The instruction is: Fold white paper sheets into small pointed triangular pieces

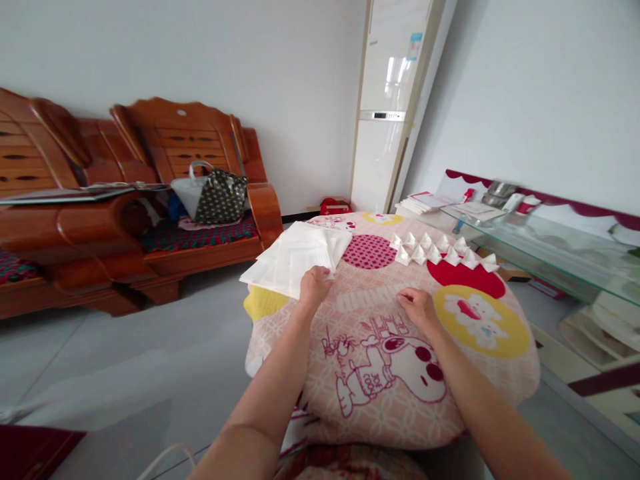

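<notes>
Biggest thing in view is the wooden sofa along the left wall, with a patterned bag sitting on its cushion. A tall white cabinet unit stands in the corner, and a glass shelf runs down the right.

In the centre is the round tabletop, draped in a pink cartoon cloth. At its far left edge lies the stack of white paper, fanned slightly and overhanging the rim. Across the far side, well apart from the stack, two rows of small folded paper pieces sit point-up.

The left hand is down on the near corner of the stack, fingers bent onto the top sheet. From this angle I can't tell whether it has pinched a sheet or is only pressing on it. The right hand rests palm-down on the bare cloth between the stack and the folded pieces, fingers loosely curled, with nothing visible in it.

To do this well, I'd say the fingertips should work only the top sheet's corner. Slide it towards the body to break it free, so the overhanging stack isn't dragged off the edge.
</notes>
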Available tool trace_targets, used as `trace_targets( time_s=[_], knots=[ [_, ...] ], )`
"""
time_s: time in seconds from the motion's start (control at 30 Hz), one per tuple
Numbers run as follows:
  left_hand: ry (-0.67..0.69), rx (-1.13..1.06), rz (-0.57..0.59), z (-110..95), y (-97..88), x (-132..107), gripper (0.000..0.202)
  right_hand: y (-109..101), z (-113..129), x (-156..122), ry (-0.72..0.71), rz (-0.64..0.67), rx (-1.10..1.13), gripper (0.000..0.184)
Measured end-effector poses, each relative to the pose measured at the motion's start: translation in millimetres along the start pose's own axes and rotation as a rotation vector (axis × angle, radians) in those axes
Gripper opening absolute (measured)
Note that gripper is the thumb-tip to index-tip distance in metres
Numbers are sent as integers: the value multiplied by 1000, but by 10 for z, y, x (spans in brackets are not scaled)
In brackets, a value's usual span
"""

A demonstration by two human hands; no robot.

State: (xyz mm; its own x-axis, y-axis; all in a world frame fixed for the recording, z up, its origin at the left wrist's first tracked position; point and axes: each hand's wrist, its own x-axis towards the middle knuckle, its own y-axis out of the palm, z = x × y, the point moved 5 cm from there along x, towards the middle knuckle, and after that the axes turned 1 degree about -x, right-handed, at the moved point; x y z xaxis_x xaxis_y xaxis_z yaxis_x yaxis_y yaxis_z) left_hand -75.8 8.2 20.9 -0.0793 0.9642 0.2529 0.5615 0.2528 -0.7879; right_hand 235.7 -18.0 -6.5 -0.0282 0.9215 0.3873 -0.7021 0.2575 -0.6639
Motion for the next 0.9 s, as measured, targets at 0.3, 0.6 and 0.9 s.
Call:
trace_targets(
  time_s=[0.3, 0.6, 0.9],
  knots=[
    [-100, -166, -251, -9, -239, -21, 36, 19, -16, 4, 20, -1, 3, 25],
    [-355, -1385, -265, -182, 110, -80, 31, 32, 194, -50, 57, 57, 165, 35],
    [-401, -1419, -191, -328, 373, -178, 19, 104, 411, -93, -82, 46, 311, 58]
  ],
)
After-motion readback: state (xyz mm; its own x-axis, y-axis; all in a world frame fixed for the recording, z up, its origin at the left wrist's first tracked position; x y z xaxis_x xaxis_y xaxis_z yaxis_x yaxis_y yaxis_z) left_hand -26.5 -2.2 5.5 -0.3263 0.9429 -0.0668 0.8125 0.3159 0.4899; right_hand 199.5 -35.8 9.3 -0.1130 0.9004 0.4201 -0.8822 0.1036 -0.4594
